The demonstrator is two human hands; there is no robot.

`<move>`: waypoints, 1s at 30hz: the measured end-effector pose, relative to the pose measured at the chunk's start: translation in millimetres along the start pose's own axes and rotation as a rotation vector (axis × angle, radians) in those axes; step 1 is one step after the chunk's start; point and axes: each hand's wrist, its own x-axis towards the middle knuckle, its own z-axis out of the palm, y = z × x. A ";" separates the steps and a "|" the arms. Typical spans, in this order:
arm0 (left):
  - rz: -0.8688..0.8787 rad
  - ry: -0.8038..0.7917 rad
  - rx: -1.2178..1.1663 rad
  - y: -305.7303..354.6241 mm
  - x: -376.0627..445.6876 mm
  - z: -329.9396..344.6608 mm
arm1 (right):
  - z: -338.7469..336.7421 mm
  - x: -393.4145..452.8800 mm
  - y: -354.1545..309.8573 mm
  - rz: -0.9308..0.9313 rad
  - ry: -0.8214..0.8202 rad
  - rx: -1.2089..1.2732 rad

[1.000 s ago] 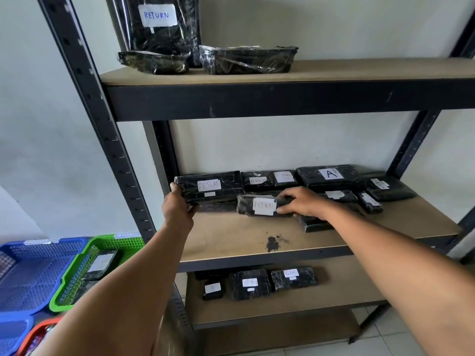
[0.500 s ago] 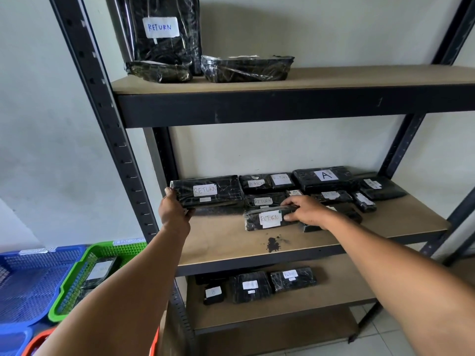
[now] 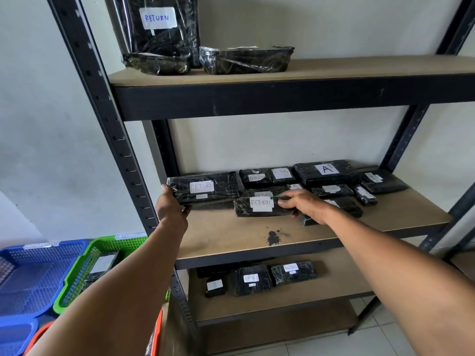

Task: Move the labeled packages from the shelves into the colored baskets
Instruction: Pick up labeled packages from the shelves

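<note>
My left hand [image 3: 171,206] grips the left end of a large black package labeled RETURN [image 3: 205,187] at the left of the middle shelf [image 3: 231,240]. My right hand [image 3: 304,205] holds the right end of a smaller black RETURN package [image 3: 259,206], lifted slightly off the shelf board. Behind them lie several more black labeled packages, one marked A [image 3: 325,170]. A green basket [image 3: 77,273] with one package inside and a blue basket [image 3: 33,276] stand on the floor at the lower left.
The top shelf [image 3: 334,69] carries three black packages, one upright and marked RETURN [image 3: 159,24]. Three packages sit on the lower shelf [image 3: 321,291]. A dark upright post [image 3: 102,119] runs down the left. An orange basket rim [image 3: 38,337] shows at the bottom left.
My right hand has drawn the small RETURN package forward and left, away from the pile, and raised it a little. My left hand keeps its grip on the large RETURN package.
</note>
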 end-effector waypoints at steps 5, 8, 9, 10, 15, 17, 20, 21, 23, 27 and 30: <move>-0.012 -0.010 0.015 -0.8 -7.0 0.1 | -5.1 -15.7 3.4 0.005 0.035 0.019; -0.035 -0.035 0.016 -2.5 -13.8 0.2 | -3.2 -33.9 6.0 0.018 0.071 0.054; -0.041 -0.050 0.022 -2.7 -17.7 -0.6 | -0.8 -42.4 6.9 0.022 0.093 0.064; -0.046 -0.064 0.034 -2.8 -21.6 -1.1 | 1.3 -51.5 8.1 0.021 0.112 0.073; -0.084 -0.155 0.050 -5.6 -40.7 -3.1 | 15.8 -98.5 12.7 0.027 0.193 0.134; -0.092 -0.187 0.063 -7.8 -47.7 -6.3 | 23.0 -114.3 13.8 0.032 0.221 0.156; -0.120 -0.203 0.093 -11.5 -56.8 -16.8 | 36.2 -137.7 12.4 0.045 0.256 0.179; -0.132 -0.209 0.094 -12.1 -59.0 -20.4 | 39.5 -143.1 12.9 0.049 0.252 0.184; -0.155 -0.232 0.107 -14.0 -61.6 -28.4 | 45.8 -155.0 13.6 0.058 0.246 0.183; -0.166 -0.319 0.161 -14.8 -72.5 -46.5 | 51.5 -169.4 11.3 0.065 0.229 0.212; -0.146 -0.392 0.227 -9.9 -89.2 -64.1 | 53.6 -179.9 8.1 0.070 0.172 0.241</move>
